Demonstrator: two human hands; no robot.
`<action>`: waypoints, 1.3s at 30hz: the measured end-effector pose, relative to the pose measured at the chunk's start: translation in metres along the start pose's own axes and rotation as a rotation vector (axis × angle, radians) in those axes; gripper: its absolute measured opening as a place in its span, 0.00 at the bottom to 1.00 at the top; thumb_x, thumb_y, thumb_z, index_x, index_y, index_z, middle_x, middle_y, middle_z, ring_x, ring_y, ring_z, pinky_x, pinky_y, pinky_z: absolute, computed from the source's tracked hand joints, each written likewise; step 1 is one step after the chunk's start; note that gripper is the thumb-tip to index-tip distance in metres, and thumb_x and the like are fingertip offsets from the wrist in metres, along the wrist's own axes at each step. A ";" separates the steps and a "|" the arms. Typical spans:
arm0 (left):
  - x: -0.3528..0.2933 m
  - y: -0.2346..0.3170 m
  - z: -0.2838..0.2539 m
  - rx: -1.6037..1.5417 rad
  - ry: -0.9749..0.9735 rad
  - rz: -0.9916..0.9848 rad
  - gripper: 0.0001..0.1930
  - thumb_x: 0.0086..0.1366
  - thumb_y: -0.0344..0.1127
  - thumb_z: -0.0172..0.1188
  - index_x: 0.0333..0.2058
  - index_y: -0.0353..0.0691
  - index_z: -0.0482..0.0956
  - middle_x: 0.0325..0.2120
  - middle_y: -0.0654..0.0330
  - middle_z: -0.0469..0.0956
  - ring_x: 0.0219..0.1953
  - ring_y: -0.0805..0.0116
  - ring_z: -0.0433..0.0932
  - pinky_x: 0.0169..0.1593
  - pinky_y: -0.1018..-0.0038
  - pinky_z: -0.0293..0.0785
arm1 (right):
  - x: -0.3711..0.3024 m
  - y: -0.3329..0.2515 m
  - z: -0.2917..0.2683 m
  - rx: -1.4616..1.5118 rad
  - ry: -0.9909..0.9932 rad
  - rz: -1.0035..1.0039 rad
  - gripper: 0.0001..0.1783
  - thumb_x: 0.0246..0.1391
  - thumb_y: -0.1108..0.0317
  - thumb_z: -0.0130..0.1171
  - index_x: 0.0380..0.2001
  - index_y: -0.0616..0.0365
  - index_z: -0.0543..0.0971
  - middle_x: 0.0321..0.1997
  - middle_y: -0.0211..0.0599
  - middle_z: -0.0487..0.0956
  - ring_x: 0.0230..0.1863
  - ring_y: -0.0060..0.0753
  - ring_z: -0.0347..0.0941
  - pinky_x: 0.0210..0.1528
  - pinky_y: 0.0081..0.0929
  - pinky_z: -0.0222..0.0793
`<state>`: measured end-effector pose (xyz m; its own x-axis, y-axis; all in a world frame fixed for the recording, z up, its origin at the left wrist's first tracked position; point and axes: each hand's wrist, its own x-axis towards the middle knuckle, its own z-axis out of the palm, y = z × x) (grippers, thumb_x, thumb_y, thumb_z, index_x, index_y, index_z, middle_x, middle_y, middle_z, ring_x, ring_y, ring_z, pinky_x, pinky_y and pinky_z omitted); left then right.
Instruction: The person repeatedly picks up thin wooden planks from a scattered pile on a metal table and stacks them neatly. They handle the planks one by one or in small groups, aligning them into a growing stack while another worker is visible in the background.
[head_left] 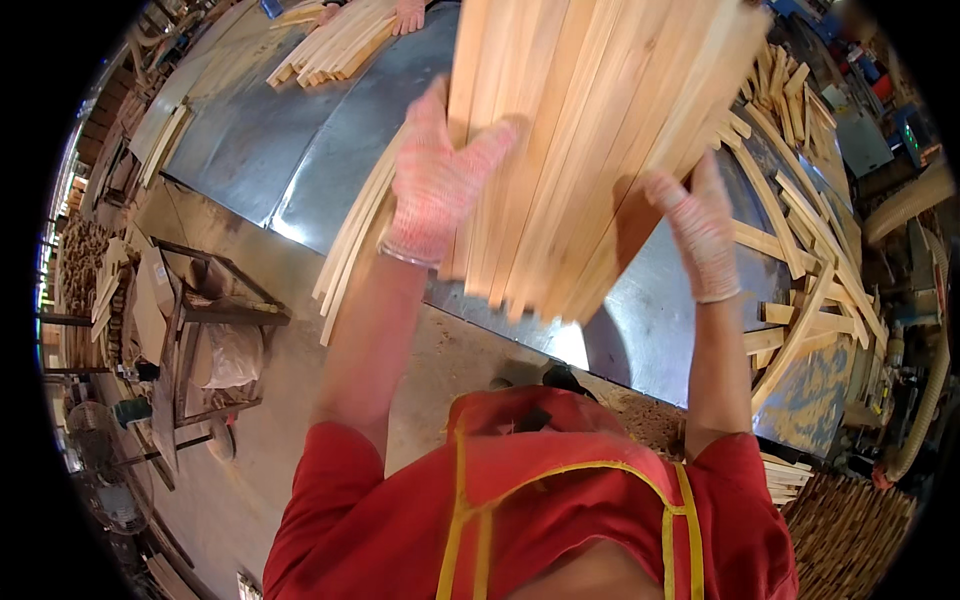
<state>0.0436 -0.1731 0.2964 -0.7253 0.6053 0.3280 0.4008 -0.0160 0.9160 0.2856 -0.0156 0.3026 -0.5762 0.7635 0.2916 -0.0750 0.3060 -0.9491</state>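
While the slats (580, 140) stand fanned at the frame's upper centre above the desk (330, 150), I'd keep my left hand (437, 185) clamped on their left edge and my open right hand (700, 235) pressing their right, squaring the ends evenly.

Left hand (437, 185) and right hand (700, 228) up against the near face of a raised bundle of wooden slats (590, 130), left of centre and right of centre, above the near edge of the metal table (330, 150). Loose slats (345, 245) hanging just left of the left hand; far across the table, a stack of slats (335, 45) under another person's gloved hand (408, 14). Heaped offcuts (800, 210) along the table's right side, a metal stand (205, 330) on the floor to the near left.
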 end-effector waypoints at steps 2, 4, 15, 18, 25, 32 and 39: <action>0.010 0.023 -0.001 -0.306 -0.007 0.092 0.44 0.59 0.37 0.80 0.69 0.30 0.68 0.59 0.53 0.80 0.62 0.62 0.78 0.67 0.66 0.76 | 0.009 -0.012 -0.010 -0.148 0.059 -0.026 0.40 0.58 0.62 0.76 0.69 0.62 0.70 0.61 0.46 0.82 0.55 0.35 0.81 0.56 0.30 0.79; 0.010 0.012 -0.010 -0.380 -0.100 0.032 0.45 0.59 0.33 0.80 0.71 0.31 0.65 0.60 0.54 0.78 0.62 0.63 0.77 0.66 0.66 0.76 | 0.014 -0.001 -0.007 0.041 0.055 -0.078 0.38 0.59 0.59 0.76 0.68 0.60 0.72 0.63 0.43 0.81 0.55 0.37 0.81 0.56 0.33 0.79; -0.081 -0.196 -0.060 1.424 -0.748 0.379 0.36 0.65 0.33 0.68 0.71 0.35 0.68 0.67 0.57 0.70 0.68 0.62 0.71 0.62 0.68 0.72 | -0.162 0.209 0.062 -1.077 -0.429 0.133 0.42 0.62 0.53 0.60 0.76 0.53 0.64 0.75 0.56 0.68 0.77 0.61 0.62 0.74 0.46 0.66; -0.073 -0.180 -0.057 1.463 -0.952 0.314 0.24 0.67 0.32 0.58 0.61 0.38 0.76 0.64 0.58 0.71 0.66 0.56 0.70 0.63 0.61 0.70 | -0.166 0.206 0.060 -1.188 -0.503 0.071 0.37 0.60 0.55 0.61 0.70 0.58 0.71 0.68 0.54 0.74 0.72 0.61 0.67 0.70 0.49 0.70; -0.107 -0.132 -0.045 1.151 -0.572 0.429 0.23 0.59 0.36 0.64 0.54 0.40 0.78 0.55 0.53 0.76 0.59 0.55 0.73 0.60 0.58 0.71 | -0.080 0.155 0.039 -0.143 -0.378 1.039 0.39 0.58 0.50 0.69 0.66 0.62 0.72 0.48 0.54 0.84 0.55 0.55 0.82 0.56 0.35 0.80; -0.159 -0.127 0.051 1.066 -0.425 0.202 0.36 0.64 0.50 0.66 0.65 0.34 0.71 0.62 0.48 0.74 0.67 0.44 0.69 0.70 0.51 0.66 | -0.070 0.214 0.123 -0.421 -0.856 0.582 0.35 0.55 0.52 0.65 0.50 0.79 0.78 0.47 0.72 0.84 0.53 0.65 0.84 0.60 0.45 0.78; -0.088 -0.147 0.041 1.351 -0.530 -0.453 0.34 0.68 0.48 0.62 0.69 0.38 0.69 0.68 0.46 0.72 0.71 0.41 0.68 0.76 0.47 0.59 | 0.037 0.213 0.059 -0.104 -0.656 0.223 0.39 0.53 0.53 0.67 0.66 0.58 0.72 0.57 0.57 0.84 0.59 0.64 0.80 0.61 0.45 0.76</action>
<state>0.0715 -0.1912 0.1229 -0.7638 0.5706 -0.3018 0.6156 0.7845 -0.0749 0.2007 0.0444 0.1043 -0.9434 0.3238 -0.0716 0.1615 0.2598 -0.9521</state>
